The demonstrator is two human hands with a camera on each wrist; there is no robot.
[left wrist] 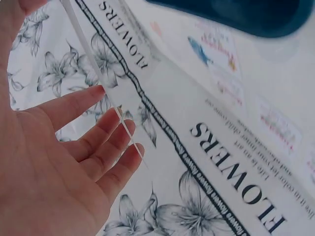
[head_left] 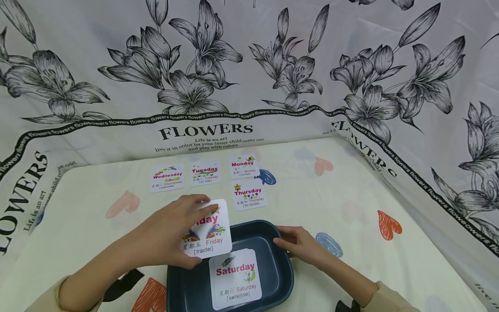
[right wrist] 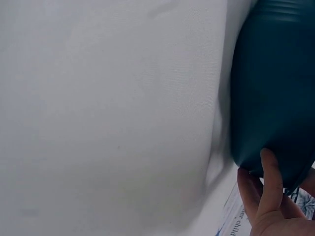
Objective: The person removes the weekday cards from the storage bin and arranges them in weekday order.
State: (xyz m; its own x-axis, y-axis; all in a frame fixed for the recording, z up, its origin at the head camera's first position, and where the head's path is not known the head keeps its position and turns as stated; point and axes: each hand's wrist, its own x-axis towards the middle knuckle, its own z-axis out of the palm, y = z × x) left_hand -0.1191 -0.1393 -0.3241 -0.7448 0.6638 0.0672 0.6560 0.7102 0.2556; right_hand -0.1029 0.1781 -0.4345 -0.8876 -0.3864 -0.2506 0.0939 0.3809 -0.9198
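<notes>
My left hand (head_left: 165, 232) holds a white Friday card (head_left: 212, 232) by its edges, above the dark blue tray (head_left: 274, 271). In the left wrist view the card shows edge-on as a thin white line, with the fingertips (left wrist: 129, 129) along it. A Saturday card (head_left: 235, 281) lies face up inside the tray. At the tray's far right corner, my right hand (head_left: 302, 246) grips the rim, thumb on top. From the right wrist view, fingers (right wrist: 271, 182) press against the tray's outer wall and underside.
Beyond the tray lie the Wednesday card (head_left: 167, 178), Tuesday card (head_left: 205, 173) and Monday card (head_left: 243, 167) in a row. A Thursday card (head_left: 250, 195) sits just below Monday. A pale cloth (head_left: 339, 190) with printed hearts covers the surface; a flower-print curtain (head_left: 253, 86) hangs behind.
</notes>
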